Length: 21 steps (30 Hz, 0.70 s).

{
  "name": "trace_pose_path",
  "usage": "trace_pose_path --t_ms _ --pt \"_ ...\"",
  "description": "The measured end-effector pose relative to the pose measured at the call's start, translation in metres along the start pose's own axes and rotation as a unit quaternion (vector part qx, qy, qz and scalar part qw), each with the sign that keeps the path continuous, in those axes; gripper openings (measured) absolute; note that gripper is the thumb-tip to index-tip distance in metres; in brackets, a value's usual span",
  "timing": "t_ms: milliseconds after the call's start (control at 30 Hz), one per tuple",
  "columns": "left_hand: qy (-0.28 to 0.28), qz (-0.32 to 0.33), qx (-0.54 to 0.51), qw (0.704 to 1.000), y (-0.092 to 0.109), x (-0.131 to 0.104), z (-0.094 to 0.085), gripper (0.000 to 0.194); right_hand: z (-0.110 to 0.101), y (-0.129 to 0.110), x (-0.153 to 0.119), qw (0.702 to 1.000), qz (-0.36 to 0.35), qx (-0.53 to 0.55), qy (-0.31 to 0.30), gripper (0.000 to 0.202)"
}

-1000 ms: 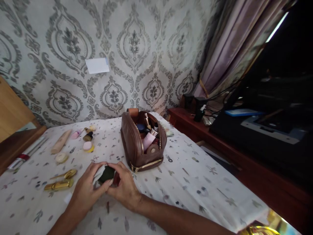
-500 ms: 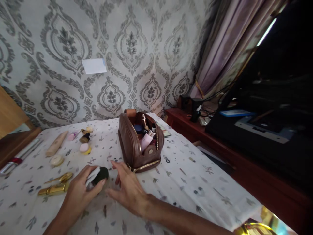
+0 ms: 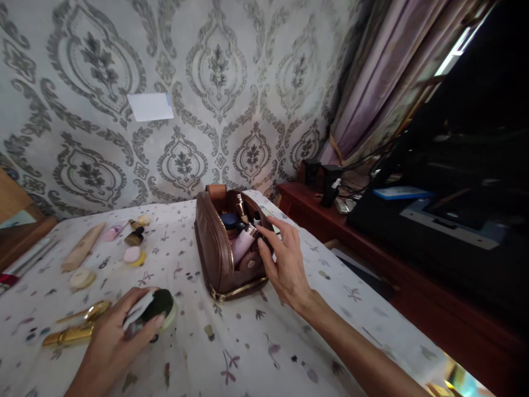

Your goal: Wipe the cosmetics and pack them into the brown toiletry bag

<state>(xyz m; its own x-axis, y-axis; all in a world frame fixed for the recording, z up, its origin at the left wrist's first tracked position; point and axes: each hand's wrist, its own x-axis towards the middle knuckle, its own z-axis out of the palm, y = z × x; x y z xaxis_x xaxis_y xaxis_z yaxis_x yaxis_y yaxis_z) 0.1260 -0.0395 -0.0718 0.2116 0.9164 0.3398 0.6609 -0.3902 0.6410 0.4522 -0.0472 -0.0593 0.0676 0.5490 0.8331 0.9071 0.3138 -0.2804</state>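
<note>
My left hand (image 3: 119, 339) is closed around a small round jar (image 3: 159, 309) with a dark green top and pale side; something white lies between thumb and fingers beside it. An open brown leather cosmetic bag (image 3: 215, 253) stands upright at the middle of the table. My right hand (image 3: 287, 264) is at the bag's right side, fingers apart, the fingertips over its opening. Inside the bag are a lilac tube (image 3: 243, 242), a navy round case (image 3: 228, 221) and a gold-capped bottle (image 3: 241, 207). Whether my right fingers touch any of these I cannot tell.
Left on the patterned tablecloth (image 3: 231, 342) lie a beige tube (image 3: 84, 246), a pink sponge (image 3: 133, 255), a cream round pot (image 3: 81, 279), a gold tube (image 3: 68, 335) and a gold brush-like item (image 3: 97, 310). A red-brown wooden cabinet (image 3: 433, 309) borders the table on the right.
My right hand has moved from beside the jar, right and up to the bag's opening. My left hand keeps the jar, now slightly lower and left in view. The camera has shifted slightly.
</note>
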Motion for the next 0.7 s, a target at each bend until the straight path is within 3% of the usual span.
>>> trace_pose_path --t_ms 167,300,467,600,700 --pt "0.002 -0.098 -0.021 0.995 0.011 0.011 -0.008 0.041 0.0 0.0 -0.004 1.0 0.002 0.023 -0.01 0.034" --pt "-0.01 -0.125 -0.038 0.991 0.033 0.039 -0.015 0.051 -0.002 0.003 -0.004 0.999 -0.012 0.043 -0.016 0.038" --pt "0.041 -0.047 0.004 0.998 0.086 0.096 -0.016 0.059 -0.005 0.004 -0.003 0.997 -0.025 0.06 -0.03 0.041" --pt "-0.024 0.063 0.009 0.998 0.127 0.141 -0.002 0.044 -0.01 -0.001 0.002 0.992 -0.054 0.108 -0.049 0.046" --pt "-0.08 0.098 0.04 0.991 0.145 0.167 0.012 0.044 -0.018 -0.006 0.003 0.982 -0.071 0.159 -0.071 0.047"
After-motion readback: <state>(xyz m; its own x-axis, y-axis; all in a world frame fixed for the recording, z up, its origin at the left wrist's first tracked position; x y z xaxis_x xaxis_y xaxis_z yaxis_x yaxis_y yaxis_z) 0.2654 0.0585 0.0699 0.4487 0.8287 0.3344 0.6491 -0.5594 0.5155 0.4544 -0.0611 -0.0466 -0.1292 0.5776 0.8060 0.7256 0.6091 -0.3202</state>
